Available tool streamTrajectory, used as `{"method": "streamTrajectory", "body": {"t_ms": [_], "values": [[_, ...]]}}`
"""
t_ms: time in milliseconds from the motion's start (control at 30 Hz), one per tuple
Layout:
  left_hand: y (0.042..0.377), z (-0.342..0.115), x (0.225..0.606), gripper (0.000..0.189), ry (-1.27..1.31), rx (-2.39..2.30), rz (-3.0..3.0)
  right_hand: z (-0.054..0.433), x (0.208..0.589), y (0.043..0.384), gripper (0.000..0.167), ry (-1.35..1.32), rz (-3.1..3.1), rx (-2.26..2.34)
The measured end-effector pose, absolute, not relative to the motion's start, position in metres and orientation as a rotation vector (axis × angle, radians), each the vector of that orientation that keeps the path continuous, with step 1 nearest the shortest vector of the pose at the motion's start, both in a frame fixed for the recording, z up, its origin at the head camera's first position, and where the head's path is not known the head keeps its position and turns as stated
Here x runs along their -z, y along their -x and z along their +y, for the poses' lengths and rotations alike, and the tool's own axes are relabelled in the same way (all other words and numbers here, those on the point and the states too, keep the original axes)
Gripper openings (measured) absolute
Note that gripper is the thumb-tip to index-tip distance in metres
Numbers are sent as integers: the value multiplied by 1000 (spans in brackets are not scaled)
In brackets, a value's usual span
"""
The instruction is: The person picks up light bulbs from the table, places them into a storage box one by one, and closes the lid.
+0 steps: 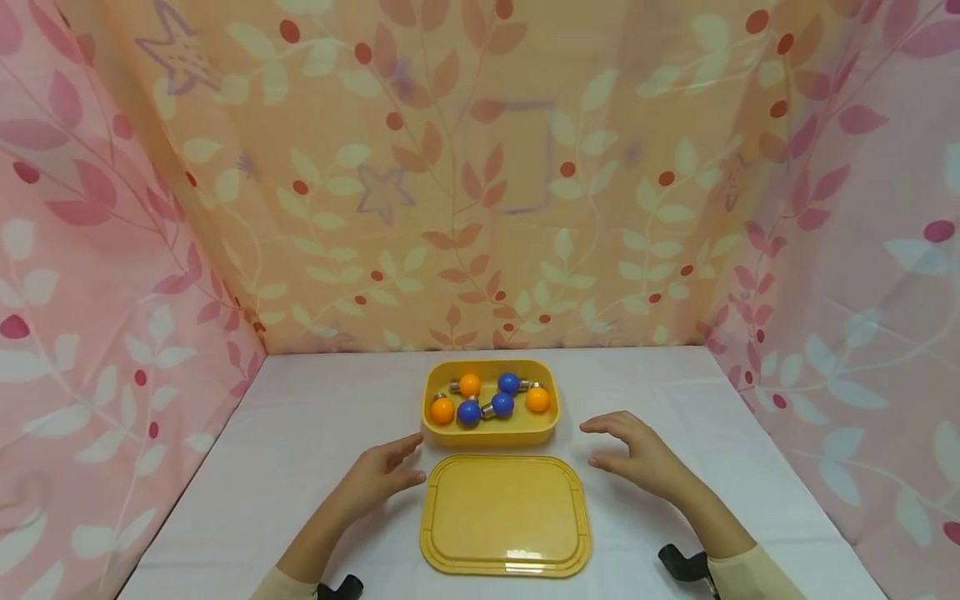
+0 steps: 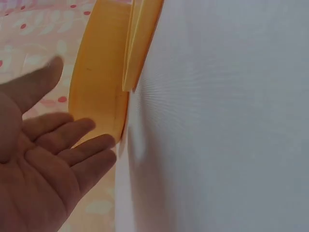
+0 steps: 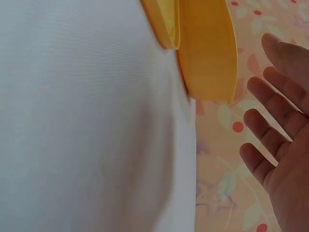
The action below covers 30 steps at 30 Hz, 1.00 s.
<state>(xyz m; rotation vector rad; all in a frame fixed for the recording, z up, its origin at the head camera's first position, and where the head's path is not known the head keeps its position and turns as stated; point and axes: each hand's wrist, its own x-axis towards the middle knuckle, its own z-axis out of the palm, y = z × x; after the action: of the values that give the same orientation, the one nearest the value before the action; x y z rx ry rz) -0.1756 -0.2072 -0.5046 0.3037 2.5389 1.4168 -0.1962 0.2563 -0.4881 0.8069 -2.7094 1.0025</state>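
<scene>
A yellow plastic box stands on the white table, holding several small light bulbs, some orange and some blue. In front of it a yellow lid lies flat. At the left, my left hand hovers beside the gap between box and lid, holding nothing; the left wrist view shows its fingers loosely extended near the box wall. On the other side, my right hand is held apart from the box, its fingers spread and nothing in them.
A white cloth covers the table. Patterned curtains enclose it: a yellowish one behind, pink ones at the left and right. Black wrist mounts sit at both forearms.
</scene>
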Motion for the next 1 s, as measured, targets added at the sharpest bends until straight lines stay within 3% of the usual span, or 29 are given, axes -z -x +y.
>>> {"method": "streamTrajectory", "body": {"t_ms": [400,733,1000], "values": [[158,-212,510,100,-533,-1169,2494,265,510,177,65,-924,-2781,-1089],[150,-219,522,111,-649,-1076,2493,260,529,171,80,-969,-2905,-1050],[149,-216,527,117,-672,-1018,2490,257,533,164,102,-1008,-2946,-1025]]}}
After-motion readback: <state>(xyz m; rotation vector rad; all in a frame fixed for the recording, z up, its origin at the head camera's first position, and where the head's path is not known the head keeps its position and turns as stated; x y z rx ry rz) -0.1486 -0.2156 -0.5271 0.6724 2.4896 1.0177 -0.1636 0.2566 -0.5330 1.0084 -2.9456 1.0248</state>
